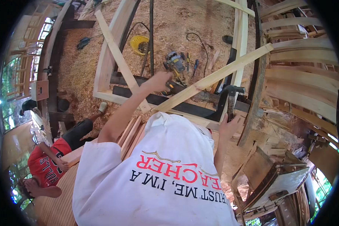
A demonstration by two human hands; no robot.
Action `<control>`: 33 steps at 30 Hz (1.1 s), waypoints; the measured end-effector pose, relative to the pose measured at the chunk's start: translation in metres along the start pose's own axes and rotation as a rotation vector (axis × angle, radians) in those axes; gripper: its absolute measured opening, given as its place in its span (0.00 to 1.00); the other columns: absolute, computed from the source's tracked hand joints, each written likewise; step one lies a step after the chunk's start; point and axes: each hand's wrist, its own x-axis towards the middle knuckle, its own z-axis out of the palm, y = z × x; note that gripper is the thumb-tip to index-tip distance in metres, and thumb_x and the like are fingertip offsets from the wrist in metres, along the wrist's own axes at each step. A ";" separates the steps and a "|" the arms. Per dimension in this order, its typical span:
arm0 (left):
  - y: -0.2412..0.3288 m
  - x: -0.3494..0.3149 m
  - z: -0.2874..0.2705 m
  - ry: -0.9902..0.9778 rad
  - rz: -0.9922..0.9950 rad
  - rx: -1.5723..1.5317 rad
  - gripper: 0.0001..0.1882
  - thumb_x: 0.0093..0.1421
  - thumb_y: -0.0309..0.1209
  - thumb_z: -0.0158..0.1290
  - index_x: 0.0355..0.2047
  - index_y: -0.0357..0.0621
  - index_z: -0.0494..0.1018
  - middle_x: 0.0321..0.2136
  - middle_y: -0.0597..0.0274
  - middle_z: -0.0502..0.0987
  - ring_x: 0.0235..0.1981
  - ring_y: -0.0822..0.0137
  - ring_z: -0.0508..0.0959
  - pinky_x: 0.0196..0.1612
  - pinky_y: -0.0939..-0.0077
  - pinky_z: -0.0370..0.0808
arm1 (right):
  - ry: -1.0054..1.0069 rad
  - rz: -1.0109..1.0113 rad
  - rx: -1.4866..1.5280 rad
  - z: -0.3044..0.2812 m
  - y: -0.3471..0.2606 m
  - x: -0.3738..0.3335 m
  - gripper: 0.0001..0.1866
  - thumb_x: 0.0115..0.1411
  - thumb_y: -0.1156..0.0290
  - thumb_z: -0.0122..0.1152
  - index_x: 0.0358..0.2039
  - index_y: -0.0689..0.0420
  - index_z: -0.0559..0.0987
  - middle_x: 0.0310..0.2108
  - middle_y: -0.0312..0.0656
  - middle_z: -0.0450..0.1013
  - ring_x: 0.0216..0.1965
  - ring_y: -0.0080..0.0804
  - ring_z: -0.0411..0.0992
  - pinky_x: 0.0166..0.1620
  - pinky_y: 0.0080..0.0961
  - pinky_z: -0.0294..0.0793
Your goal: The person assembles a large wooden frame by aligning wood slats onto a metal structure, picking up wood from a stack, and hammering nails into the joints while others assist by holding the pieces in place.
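My right hand (229, 127) grips a hammer (231, 104) by its handle, with the dark head uppermost, beside the right corner of a wooden frame (101, 81). My left hand (159, 81) is stretched over the frame's near side, fingers closed. A small dark thing with a yellow-orange mark (172, 86) shows at its fingertips, too little to name. Between the hands a pale wooden strip (214, 78) slants across the frame's right corner. A second strip (117, 56) crosses the left corner under my left forearm. Dark timber (192, 108) lies along the near side.
On the sawdust-covered ground beyond are a grey power tool (176, 61), slim hand tools (196, 66), a yellow bowl (139, 44) and cables. Curved planks (301, 56) are stacked at right. A person in a red shirt (45, 162) sits at left beside slatted wood (56, 199).
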 end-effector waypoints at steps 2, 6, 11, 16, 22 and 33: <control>0.006 0.001 0.009 0.061 0.139 0.172 0.39 0.46 0.34 0.70 0.59 0.44 0.67 0.51 0.44 0.69 0.54 0.43 0.70 0.56 0.54 0.71 | 0.092 -0.102 -0.019 0.009 0.003 0.005 0.27 0.61 0.63 0.66 0.55 0.64 0.70 0.48 0.60 0.68 0.49 0.59 0.69 0.48 0.47 0.70; 0.004 -0.001 0.037 0.129 0.172 0.320 0.39 0.45 0.34 0.70 0.58 0.43 0.69 0.49 0.42 0.69 0.54 0.43 0.70 0.54 0.55 0.72 | 0.138 -0.093 -0.074 -0.001 0.000 0.005 0.25 0.62 0.64 0.64 0.54 0.65 0.70 0.47 0.60 0.69 0.49 0.59 0.69 0.48 0.47 0.71; 0.014 0.004 0.043 0.121 0.149 0.412 0.40 0.46 0.34 0.68 0.61 0.47 0.67 0.54 0.42 0.66 0.57 0.43 0.68 0.56 0.51 0.73 | 0.127 -0.215 -0.039 -0.010 -0.003 0.006 0.23 0.62 0.64 0.63 0.53 0.63 0.71 0.47 0.60 0.70 0.46 0.61 0.72 0.47 0.48 0.72; 0.006 0.003 0.044 0.160 0.219 0.308 0.44 0.45 0.33 0.69 0.63 0.48 0.63 0.56 0.41 0.63 0.59 0.41 0.66 0.60 0.52 0.70 | 0.150 -0.185 -0.054 0.009 0.014 0.019 0.20 0.61 0.64 0.65 0.47 0.62 0.72 0.45 0.57 0.69 0.46 0.59 0.71 0.46 0.48 0.72; 0.017 -0.006 0.038 0.275 0.118 -0.030 0.27 0.56 0.29 0.61 0.55 0.40 0.66 0.50 0.39 0.70 0.52 0.43 0.73 0.54 0.53 0.73 | 0.171 -0.187 -0.015 0.001 0.000 0.026 0.20 0.57 0.66 0.65 0.46 0.62 0.72 0.40 0.55 0.69 0.43 0.57 0.71 0.46 0.49 0.70; 0.018 -0.044 0.007 0.452 0.038 -1.549 0.06 0.71 0.21 0.41 0.46 0.35 0.66 0.44 0.49 0.79 0.45 0.60 0.81 0.51 0.69 0.80 | 0.182 -0.161 -0.030 0.009 -0.013 0.028 0.28 0.57 0.64 0.66 0.55 0.58 0.68 0.47 0.56 0.66 0.50 0.58 0.67 0.53 0.50 0.67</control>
